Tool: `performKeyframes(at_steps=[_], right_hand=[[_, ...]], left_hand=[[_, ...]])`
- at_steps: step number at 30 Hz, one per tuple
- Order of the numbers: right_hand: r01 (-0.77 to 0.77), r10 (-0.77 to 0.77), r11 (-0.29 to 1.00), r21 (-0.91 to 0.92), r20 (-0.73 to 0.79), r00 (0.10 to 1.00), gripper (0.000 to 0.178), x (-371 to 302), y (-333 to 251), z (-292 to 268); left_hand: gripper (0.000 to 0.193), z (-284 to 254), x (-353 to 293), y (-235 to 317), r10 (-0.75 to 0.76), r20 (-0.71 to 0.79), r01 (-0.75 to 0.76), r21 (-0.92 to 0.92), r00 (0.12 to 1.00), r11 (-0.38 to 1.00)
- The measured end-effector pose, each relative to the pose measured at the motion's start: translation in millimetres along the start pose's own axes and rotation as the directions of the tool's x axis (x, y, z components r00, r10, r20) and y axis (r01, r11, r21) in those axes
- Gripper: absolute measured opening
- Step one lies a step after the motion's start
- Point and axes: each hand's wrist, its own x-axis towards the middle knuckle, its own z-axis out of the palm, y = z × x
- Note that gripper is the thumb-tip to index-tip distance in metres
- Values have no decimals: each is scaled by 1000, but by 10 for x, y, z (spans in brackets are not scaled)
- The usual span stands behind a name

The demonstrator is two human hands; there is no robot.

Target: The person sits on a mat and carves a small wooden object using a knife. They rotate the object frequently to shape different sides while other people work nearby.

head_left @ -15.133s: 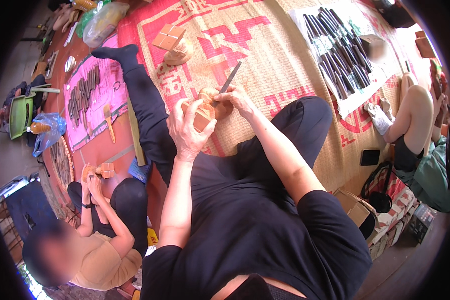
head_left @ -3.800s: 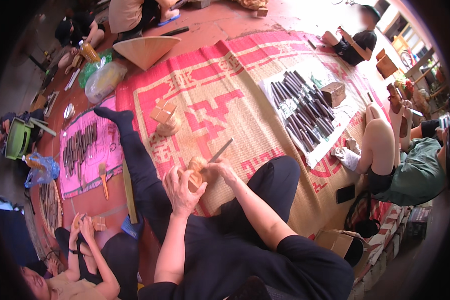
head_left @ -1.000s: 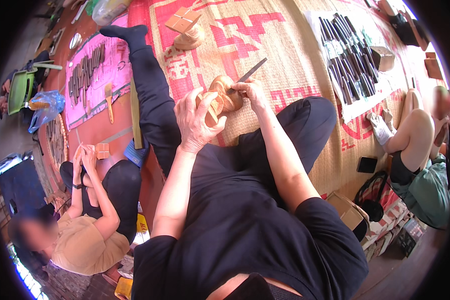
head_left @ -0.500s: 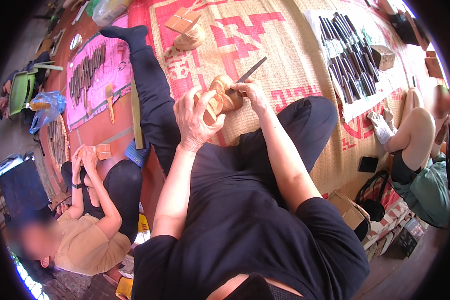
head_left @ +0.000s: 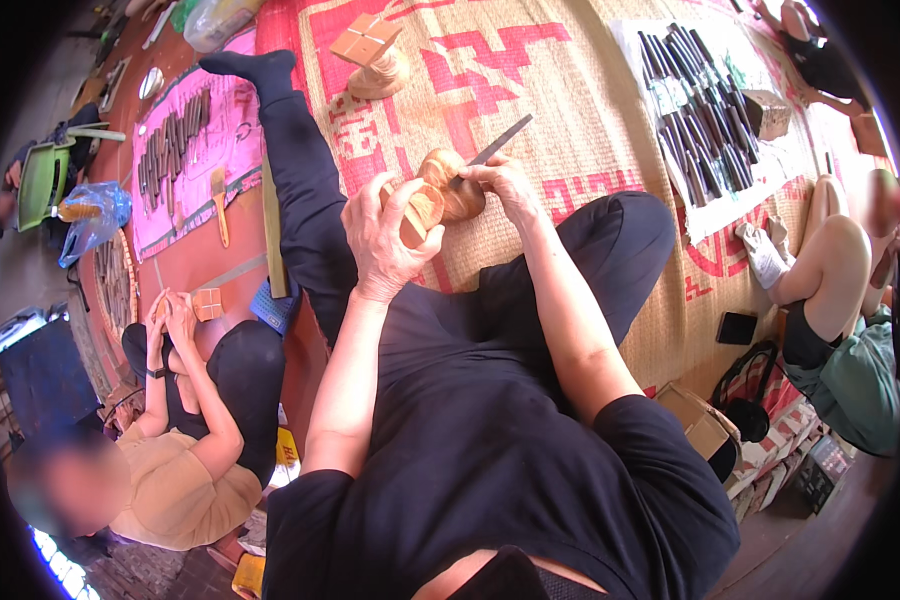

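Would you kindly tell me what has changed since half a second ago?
The left hand and the near end of the carved wooden piece have shifted slightly left, and the piece seems turned a little. Nothing was newly gripped or let go: the right hand still holds the dark tool. The other carving stays put.

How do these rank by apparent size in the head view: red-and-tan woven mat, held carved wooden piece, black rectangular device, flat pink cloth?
1. Red-and-tan woven mat
2. Flat pink cloth
3. Held carved wooden piece
4. Black rectangular device
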Motion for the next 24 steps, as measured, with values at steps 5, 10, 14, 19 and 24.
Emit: performKeyframes(at_steps=[5,10,14,19,24], right_hand=[[-11,10,1000,21,53,999,16,-66,-87,131],[-23,26,997,72,-54,998,18,99,134,-9],[-32,32,999,-15,-7,999,19,67,79,-18],[-14,13,1000,18,31,999,17,-27,-20,86],[-23,26,997,78,-44,999,16,88,119,-35]], left_hand=[[61,1,20,35,28,14,-28,7,1000,1000],[61,-2,37,47,38,29,-39,14,999,999],[60,8,8,-2,20,0,-20,7,1000,1000],[59,-8,35,35,22,20,-22,13,1000,1000],[59,0,59,54,26,26,-27,19,999,999]])
